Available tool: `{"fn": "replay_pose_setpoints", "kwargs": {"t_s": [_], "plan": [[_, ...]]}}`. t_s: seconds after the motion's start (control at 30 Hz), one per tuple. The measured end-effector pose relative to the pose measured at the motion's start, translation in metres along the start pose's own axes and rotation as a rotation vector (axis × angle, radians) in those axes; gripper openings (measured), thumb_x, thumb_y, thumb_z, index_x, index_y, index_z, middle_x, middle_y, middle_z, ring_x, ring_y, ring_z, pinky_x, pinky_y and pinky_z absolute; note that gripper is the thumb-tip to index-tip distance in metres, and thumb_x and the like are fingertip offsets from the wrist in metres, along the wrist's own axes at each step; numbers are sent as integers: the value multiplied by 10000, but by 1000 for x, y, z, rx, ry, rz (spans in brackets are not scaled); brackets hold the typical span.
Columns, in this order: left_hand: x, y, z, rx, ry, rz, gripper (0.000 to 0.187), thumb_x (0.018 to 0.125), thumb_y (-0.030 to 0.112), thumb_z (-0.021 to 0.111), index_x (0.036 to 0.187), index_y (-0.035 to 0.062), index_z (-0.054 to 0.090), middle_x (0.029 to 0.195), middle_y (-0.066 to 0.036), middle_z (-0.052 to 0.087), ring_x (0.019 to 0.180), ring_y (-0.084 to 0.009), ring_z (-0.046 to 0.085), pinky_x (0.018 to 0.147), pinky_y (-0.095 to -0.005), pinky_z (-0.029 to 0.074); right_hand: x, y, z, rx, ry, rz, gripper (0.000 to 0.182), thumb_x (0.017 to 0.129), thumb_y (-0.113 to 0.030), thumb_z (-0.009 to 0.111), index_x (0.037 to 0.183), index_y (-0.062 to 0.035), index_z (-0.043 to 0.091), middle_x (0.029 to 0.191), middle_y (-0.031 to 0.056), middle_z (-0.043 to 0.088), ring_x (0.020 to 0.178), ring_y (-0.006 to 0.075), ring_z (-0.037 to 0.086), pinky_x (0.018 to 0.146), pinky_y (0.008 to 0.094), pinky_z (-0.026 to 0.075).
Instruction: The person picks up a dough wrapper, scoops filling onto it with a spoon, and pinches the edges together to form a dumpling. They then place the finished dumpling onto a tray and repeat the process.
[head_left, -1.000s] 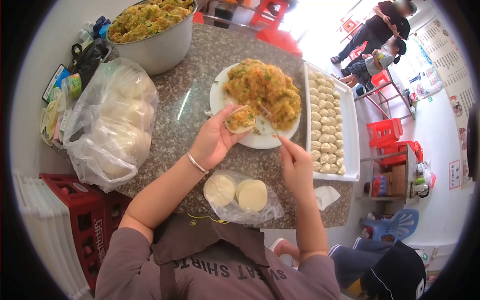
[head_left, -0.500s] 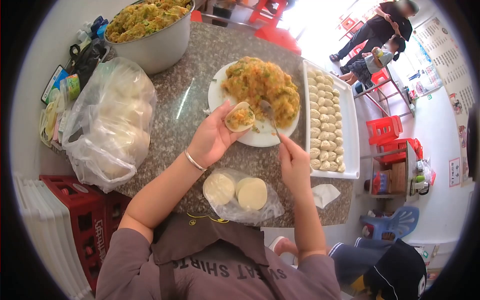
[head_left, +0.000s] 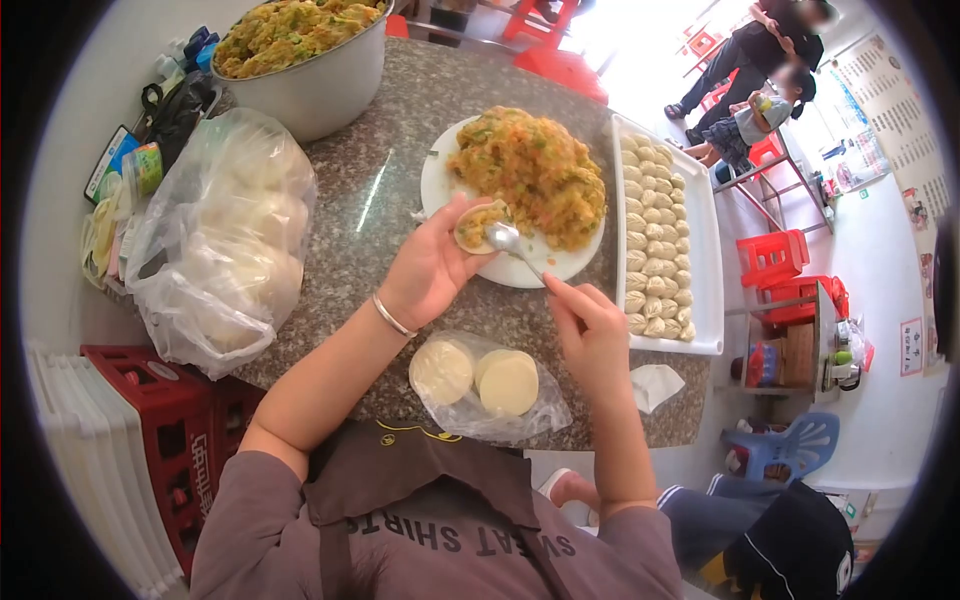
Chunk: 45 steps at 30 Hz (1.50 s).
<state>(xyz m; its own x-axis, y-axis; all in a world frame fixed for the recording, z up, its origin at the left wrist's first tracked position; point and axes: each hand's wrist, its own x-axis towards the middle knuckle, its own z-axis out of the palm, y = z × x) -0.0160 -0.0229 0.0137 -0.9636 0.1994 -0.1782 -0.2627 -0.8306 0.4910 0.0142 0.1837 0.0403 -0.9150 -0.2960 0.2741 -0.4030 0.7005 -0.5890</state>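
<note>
Cupped in my left hand is a round dumpling wrapper with orange-green filling on it. My right hand grips the handle of a metal spoon, whose bowl presses on the filling in the wrapper. Behind both hands, a white plate carries a large mound of the same filling. Nearer my body, two stacks of round wrappers lie on a clear plastic bag, between my forearms. On the right, a white tray holds rows of pleated dumplings.
A big metal bowl of filling stands at the back left. Beside it sits a plastic bag of pale wrapper stacks. A crumpled white tissue lies near the right edge. Red crates stand lower left; people are at upper right.
The spoon has moved left from the mound on the plate to the wrapper in my left hand. My right hand has turned with it. The left hand stays nearly in place.
</note>
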Motion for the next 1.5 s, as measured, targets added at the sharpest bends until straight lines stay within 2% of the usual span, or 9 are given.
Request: {"fn": "replay_pose_setpoints", "kwargs": {"t_s": [0.6,0.67,0.8,0.93,1.1,1.2,1.27,1.3,1.5], "plan": [[0,-5,-2,154,6,0,413,985,269,440,1264,-36,435,1211,-111,541,1103,-174,552,950,-313,472,5,-3,-9,-136,-33,-63,224,828,-44,617,1031,-106,690,756,63,629,599,238,609,536,321,465],[1,-4,-1,150,1,17,400,984,251,435,1267,-32,431,1225,-115,530,1113,-178,549,958,-311,470,3,-3,-13,19,-12,10,225,840,-37,600,1048,-76,677,729,88,601,609,242,602,544,313,459],[0,-1,-1,153,-51,45,400,953,130,462,1308,-37,386,1288,-134,486,1162,-200,529,986,-308,453,0,5,-16,22,44,133,258,853,-28,575,1100,-53,645,720,114,566,644,256,597,571,324,461],[-3,-5,3,346,-93,175,456,911,69,556,1319,-47,390,1239,-143,530,1123,-194,560,942,-287,481,-13,24,9,-77,35,77,293,842,-12,557,1127,-47,615,845,131,558,697,290,588,615,365,475],[-9,-1,8,394,-75,97,461,900,107,598,1314,-12,431,1175,-106,584,1043,-166,603,870,-265,509,-5,24,14,-151,38,75,281,816,-7,573,1090,-46,622,940,137,547,730,310,585,663,383,484],[-9,-4,7,458,-86,94,422,898,120,612,1279,9,470,1140,-88,609,992,-151,620,834,-261,518,11,19,14,-186,147,-115,255,809,-26,612,1061,-41,643,916,130,578,775,287,603,720,352,485],[-9,-10,6,504,-89,128,380,898,112,611,1244,4,496,1119,-90,618,982,-153,623,818,-262,521,21,1,13,288,101,7,217,801,-57,658,1017,-35,668,908,121,619,813,240,619,765,314,476],[-9,-13,6,517,-110,189,357,888,95,620,1214,2,507,1111,-92,619,975,-160,626,813,-261,522,25,-3,15,464,106,87,185,814,-80,676,987,-13,680,892,94,658,852,175,617,779,281,465],[-12,-17,7,614,-112,382,331,848,13,647,1155,-11,527,1100,-104,615,966,-163,625,822,-258,515,35,-2,26,854,143,192,150,857,-78,657,967,22,680,878,50,669,834,100,588,762,246,459]]}}
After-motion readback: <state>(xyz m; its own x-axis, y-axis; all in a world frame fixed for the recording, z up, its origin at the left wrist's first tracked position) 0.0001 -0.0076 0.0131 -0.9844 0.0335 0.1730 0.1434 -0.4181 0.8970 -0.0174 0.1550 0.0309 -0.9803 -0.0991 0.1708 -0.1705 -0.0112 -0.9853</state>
